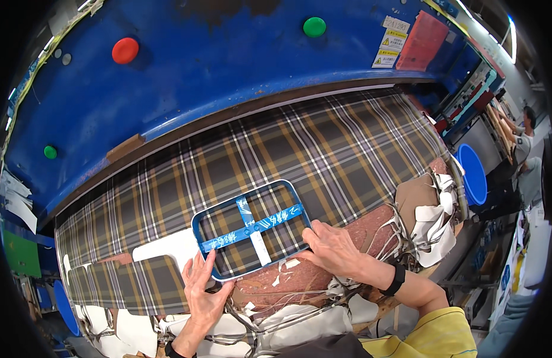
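Note:
A rounded rectangular cutting die (270,223) with a blue frame and a blue crossbar rests on plaid fabric (288,143) of brown, gold, white and black. My left hand (204,292) holds its lower left corner, fingers along the left side and thumb at the bottom edge. At the lower right corner, my right hand (335,249) pinches the rim between fingers and thumb. White handwriting marks the bars, and a white strip lies on the lower one. Left of the die, a white gap shows where fabric is cut away.
Behind the fabric stands a blue machine beam (228,65) with a red button (125,51) and a green button (315,27). Fabric scraps (306,322) and cords lie along the near edge on a worn reddish board (276,289). A blue bin (470,174) stands right; people are beyond.

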`<state>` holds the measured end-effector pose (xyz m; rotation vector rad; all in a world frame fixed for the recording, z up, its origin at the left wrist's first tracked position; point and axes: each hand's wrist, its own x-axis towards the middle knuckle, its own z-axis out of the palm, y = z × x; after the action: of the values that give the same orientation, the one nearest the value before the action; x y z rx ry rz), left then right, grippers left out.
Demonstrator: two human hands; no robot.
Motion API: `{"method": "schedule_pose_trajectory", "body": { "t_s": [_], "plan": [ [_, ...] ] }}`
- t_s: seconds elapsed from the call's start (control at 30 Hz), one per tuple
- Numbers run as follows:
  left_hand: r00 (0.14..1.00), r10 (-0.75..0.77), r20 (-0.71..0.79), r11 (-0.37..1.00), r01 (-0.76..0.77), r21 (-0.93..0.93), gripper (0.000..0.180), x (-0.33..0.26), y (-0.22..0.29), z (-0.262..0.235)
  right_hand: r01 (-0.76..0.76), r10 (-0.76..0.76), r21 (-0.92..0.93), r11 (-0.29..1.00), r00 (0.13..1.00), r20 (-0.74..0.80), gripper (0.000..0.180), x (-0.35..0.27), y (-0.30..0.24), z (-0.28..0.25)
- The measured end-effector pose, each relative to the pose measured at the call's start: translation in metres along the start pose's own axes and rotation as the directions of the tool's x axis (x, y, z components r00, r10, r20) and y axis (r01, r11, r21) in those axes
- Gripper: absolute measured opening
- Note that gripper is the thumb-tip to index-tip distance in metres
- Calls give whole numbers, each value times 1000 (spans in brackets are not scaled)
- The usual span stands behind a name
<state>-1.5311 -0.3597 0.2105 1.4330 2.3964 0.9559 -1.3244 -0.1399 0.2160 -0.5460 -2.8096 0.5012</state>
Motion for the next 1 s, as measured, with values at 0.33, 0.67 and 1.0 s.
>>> {"method": "schedule_pose_trajectory", "body": {
  "t_s": [0.33, 0.67, 1.0],
  "plan": [
    [1000, 27, 14, 1000, -27, -3, 72, 3, 1, -5, 37, -36, -30, 999, 999, 5, 41, 1, -3, -7],
    [999, 32, 14, 999, -32, -13, 73, -3, -6, -5, 25, -24, -33, 999, 1000, 16, 43, 3, -6, -4],
    [999, 49, 1, 999, -49, -7, 73, 0, -4, -3, 43, -42, 35, 998, 999, -17, 39, 6, -5, -10]
  ]
}}
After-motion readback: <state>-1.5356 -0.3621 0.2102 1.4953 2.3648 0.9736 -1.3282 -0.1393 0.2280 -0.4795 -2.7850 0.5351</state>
